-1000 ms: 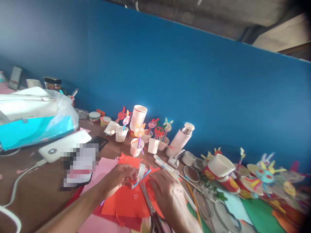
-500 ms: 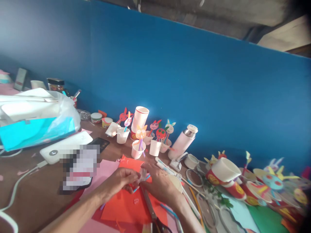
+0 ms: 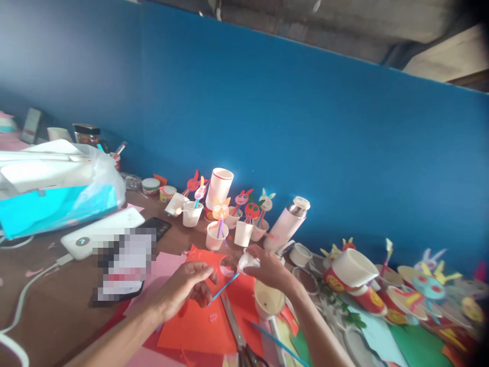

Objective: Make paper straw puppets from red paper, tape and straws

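Note:
My left hand (image 3: 191,285) is over the red paper, its fingers curled at the lower end of a thin blue straw (image 3: 225,288). A pale pink paper piece (image 3: 228,270) is by the straw's upper end. My right hand (image 3: 267,267) grips a small whitish, see-through thing (image 3: 246,261) that looks like a roll of clear tape, apart from the left hand. Scissors (image 3: 233,321) lie partly spread on the red paper (image 3: 194,329) below. A white paper cup (image 3: 269,300) stands under my right wrist. Another blue straw (image 3: 278,342) lies nearby.
Behind my hands stand small cups with paper animal heads on straws (image 3: 220,210), a cup stack (image 3: 219,186) and a leaning thermos (image 3: 288,224). Left are a phone (image 3: 126,265), a cabled power bank (image 3: 103,232) and a bag (image 3: 61,204). More cups (image 3: 355,272) crowd the right.
My right hand has moved up and to the right with the clear roll, away from my left hand. The white cup and more of the straw now show. My left hand has barely moved.

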A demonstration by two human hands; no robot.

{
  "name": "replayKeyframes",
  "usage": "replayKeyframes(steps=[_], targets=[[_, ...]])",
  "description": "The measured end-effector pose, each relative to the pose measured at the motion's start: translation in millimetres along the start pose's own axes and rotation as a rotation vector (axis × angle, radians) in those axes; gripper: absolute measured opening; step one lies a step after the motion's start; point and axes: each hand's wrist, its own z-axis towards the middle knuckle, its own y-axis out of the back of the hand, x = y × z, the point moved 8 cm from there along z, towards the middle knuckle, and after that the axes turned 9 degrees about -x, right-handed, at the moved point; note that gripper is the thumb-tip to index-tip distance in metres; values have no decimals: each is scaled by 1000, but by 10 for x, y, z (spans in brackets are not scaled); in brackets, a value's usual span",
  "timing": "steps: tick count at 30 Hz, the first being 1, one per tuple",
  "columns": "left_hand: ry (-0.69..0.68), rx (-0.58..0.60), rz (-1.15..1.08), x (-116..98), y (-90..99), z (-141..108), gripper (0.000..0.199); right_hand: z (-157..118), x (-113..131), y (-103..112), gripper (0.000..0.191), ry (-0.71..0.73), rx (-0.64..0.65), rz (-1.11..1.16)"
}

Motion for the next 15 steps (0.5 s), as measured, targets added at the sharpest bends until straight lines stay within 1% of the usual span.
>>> replayKeyframes(steps=[3,9,13,15], targets=[[13,8,-7,-2,-19,-1,50,10,-44,-86,49,18,58,-1],[1,-16,-73,-43,-11,-7,48,54,-89,-93,54,5,167,-72],[-36,-60,-69,-65,28,0,47,62,-135,-71,49,-37,166,-163],[-31,-57,-80,-54,31,3,46,63,-137,-51,45,-42,153,-182]])
